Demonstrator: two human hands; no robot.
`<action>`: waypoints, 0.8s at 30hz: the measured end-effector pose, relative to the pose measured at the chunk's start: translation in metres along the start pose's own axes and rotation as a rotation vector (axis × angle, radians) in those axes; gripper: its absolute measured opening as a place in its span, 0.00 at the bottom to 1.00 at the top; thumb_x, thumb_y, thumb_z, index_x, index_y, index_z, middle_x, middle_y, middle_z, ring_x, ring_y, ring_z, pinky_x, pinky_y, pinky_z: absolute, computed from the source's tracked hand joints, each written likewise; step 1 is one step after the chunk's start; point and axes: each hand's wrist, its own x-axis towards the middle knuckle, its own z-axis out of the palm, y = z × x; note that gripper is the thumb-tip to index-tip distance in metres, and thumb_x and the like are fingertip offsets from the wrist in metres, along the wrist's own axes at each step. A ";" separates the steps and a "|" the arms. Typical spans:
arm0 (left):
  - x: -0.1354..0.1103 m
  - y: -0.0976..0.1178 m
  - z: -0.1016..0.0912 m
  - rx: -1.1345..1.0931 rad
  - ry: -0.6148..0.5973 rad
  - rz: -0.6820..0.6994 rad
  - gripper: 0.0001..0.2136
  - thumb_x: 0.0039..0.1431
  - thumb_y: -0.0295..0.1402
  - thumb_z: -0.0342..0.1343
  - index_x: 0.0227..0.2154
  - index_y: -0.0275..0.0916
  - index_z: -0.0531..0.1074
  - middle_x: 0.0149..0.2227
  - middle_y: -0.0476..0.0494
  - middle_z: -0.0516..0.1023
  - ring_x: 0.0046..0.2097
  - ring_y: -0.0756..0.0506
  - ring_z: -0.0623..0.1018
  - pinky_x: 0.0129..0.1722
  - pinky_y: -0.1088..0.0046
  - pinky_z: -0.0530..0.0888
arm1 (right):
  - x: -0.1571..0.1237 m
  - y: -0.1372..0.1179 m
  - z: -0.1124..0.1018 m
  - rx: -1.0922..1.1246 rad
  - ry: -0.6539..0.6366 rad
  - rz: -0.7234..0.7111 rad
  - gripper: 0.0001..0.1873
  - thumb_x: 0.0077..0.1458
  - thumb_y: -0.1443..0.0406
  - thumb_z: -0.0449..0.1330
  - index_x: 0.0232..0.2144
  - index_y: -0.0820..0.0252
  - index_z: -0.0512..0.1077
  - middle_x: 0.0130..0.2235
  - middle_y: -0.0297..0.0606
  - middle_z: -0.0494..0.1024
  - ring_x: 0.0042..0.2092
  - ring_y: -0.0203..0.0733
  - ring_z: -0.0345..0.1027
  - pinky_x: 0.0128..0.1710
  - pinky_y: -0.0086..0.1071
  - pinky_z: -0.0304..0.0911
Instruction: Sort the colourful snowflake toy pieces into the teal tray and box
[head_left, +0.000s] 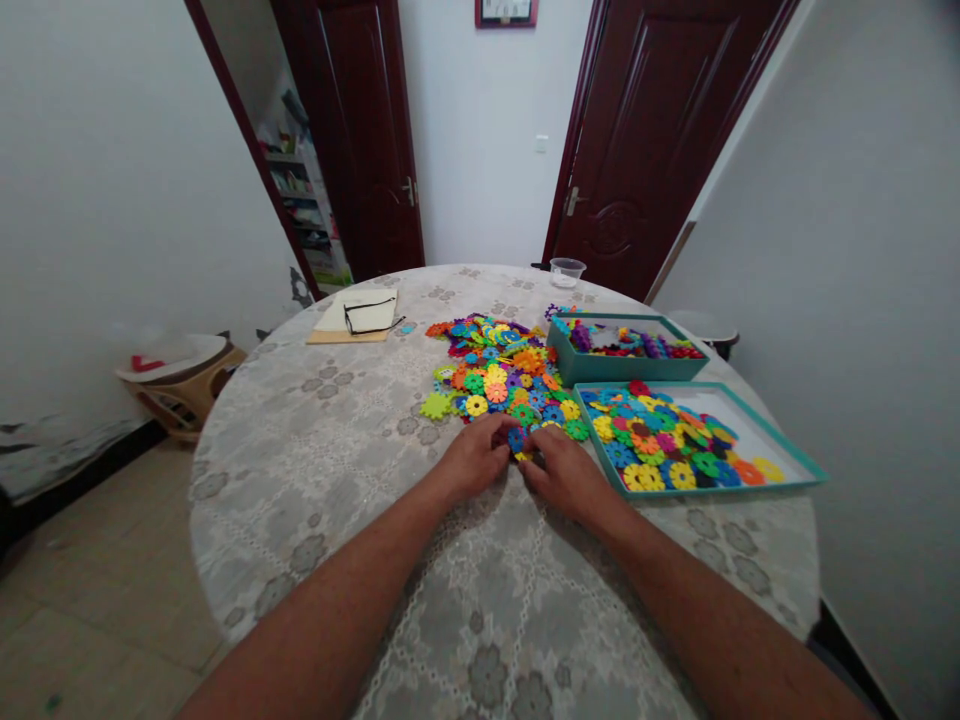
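Note:
A heap of colourful plastic flower-shaped discs (499, 375) lies on the round table (337, 470). At its near edge my left hand (472, 458) and my right hand (564, 475) meet, fingers curled and pinched together around a small blue and yellow piece (517, 442) between them. Which hand carries the piece I cannot tell; both touch it.
A teal box lid (780, 450) with several discs lies to the right, a teal box (626, 365) with more behind it. Glasses on a notebook (360, 316) and a clear cup (567, 271) sit farther back. A stool (184, 375) stands left of the table.

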 end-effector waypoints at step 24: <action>-0.011 0.015 -0.011 0.510 -0.144 0.050 0.12 0.63 0.39 0.62 0.47 0.41 0.76 0.46 0.41 0.78 0.49 0.41 0.76 0.50 0.66 0.72 | -0.005 0.044 -0.073 -0.556 0.468 0.135 0.07 0.65 0.66 0.55 0.40 0.61 0.73 0.39 0.47 0.77 0.42 0.51 0.69 0.41 0.38 0.59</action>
